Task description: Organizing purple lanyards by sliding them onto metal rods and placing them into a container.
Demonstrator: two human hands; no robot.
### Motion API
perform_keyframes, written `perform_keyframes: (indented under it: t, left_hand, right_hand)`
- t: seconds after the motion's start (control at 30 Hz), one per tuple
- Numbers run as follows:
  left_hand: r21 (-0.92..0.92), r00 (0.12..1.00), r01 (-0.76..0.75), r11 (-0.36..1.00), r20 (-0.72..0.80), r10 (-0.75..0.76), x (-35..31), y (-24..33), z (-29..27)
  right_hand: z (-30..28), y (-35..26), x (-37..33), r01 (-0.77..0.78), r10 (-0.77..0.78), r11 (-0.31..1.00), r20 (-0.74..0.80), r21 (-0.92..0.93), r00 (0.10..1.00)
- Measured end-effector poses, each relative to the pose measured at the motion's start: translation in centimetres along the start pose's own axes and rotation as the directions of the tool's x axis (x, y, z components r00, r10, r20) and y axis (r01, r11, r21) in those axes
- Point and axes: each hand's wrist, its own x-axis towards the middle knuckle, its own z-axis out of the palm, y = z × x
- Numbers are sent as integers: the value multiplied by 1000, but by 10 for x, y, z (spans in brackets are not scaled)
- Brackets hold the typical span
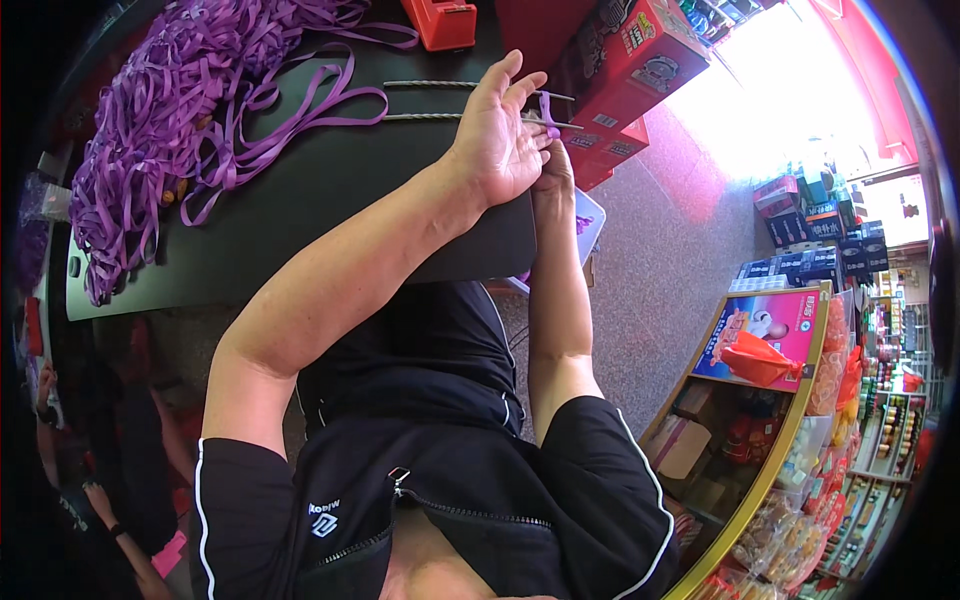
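Two thin twisted metal rods (425,116) reach across the dark table to its right edge. A short purple ribbon (546,108) is looped around their far-right ends. My left hand (498,140) lies over the rods with its palm showing and thumb and fingers apart; its fingertips touch or nearly touch the ribbon. Just below and to the right, my right hand (553,170) has its fingers pinched together at the lower end of the ribbon, partly hidden behind the left hand. A large tangled heap of purple ribbon (150,140) covers the table's left side, one loop stretching toward the rods.
An orange-red holder (441,24) stands at the table's (400,215) far edge. Red printed cartons (635,60) are stacked beyond my hands. Under the table corner sits a white bin (590,225). A yellow-edged display case (740,400) is at the right; another person's arm (120,530) shows lower left.
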Motion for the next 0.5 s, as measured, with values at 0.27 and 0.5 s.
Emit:
perform_keyframes:
  t: [0.27,0.5]
  left_hand:
    - [-13,1000,-22,1000,-4,22,-1,-4,2]
    - [-52,1000,-11,999,-17,10,-2,-2,3]
  right_hand:
    - [1,17,7,40,-56,992,130,121,990]
    - [17,18,-10,56,-55,997,20,-51,998]
